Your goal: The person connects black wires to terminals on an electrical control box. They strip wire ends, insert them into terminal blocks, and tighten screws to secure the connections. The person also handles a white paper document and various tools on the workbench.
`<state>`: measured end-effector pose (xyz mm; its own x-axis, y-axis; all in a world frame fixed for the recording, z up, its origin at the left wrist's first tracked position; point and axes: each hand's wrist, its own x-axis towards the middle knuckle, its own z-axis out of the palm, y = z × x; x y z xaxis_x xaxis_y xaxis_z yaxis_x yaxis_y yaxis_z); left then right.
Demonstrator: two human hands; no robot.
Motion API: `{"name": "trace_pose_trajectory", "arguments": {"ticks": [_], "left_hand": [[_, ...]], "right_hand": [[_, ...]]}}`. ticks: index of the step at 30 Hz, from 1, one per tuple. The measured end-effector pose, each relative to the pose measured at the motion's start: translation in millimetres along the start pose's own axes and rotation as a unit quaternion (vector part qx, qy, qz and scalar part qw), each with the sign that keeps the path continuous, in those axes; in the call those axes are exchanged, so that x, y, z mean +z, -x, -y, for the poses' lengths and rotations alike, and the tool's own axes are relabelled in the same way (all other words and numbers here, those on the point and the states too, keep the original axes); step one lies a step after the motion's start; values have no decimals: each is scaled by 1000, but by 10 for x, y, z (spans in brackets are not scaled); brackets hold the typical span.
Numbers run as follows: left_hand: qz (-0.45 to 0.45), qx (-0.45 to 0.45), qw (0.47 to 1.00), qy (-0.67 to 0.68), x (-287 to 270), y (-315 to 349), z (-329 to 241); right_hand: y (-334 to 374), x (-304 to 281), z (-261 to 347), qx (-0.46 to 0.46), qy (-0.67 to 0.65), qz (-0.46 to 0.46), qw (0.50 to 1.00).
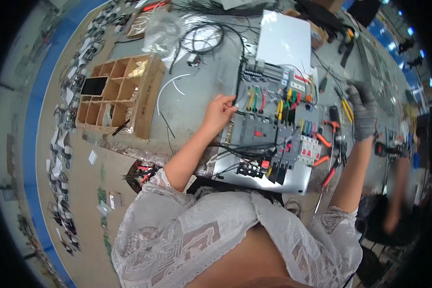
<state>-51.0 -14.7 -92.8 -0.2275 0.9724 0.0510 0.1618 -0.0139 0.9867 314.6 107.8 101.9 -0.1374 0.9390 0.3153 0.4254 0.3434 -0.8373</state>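
My bare left hand (pixel 219 114) is at the left edge of a metal panel (pixel 293 178) fitted with electrical parts. Its fingertips are pinched on a black cable (pixel 238 86) that runs up along that edge. Beside them sit a grey circuit breaker (pixel 257 130) and yellow, green and red wire ends (pixel 257 98). On the right, my right hand (pixel 363 113) wears a grey knitted glove. It hovers by the yellow-handled pliers (pixel 347 110), fingers loosely stretched, with no tool visible in it. Black wires (pixel 245 150) cross the panel's lower part.
A divided cardboard box (pixel 141 108) holding small parts stands left, with a black phone (pixel 94 86) on it. White tubing (pixel 165 91) and coiled black cable (pixel 201 38) lie between. Red-handled tools (pixel 329 177) lie right of the panel. Another person's arm (pixel 396 197) shows far right.
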Motion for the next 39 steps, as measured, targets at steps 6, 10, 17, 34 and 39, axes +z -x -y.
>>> {"name": "trace_pose_trajectory", "arguments": {"ticks": [6, 10, 17, 34, 39], "left_hand": [[4, 12, 999, -52, -109, 58, -170], [-11, 34, 998, -48, -46, 91, -85], [-17, 47, 998, -34, -114, 101, -84], [5, 16, 999, -45, -205, 76, -178], [9, 16, 998, -54, -226, 80, -200]], "right_hand": [[-660, 1659, 1185, -164, 129, 336, 918], [-979, 2570, 1011, -203, 224, 443, 844], [-1297, 3849, 745, -244, 466, 485, 698], [-1483, 5283, 796, -245, 419, 445, 753], [-1636, 5458, 726, -270, 364, 414, 789]]}}
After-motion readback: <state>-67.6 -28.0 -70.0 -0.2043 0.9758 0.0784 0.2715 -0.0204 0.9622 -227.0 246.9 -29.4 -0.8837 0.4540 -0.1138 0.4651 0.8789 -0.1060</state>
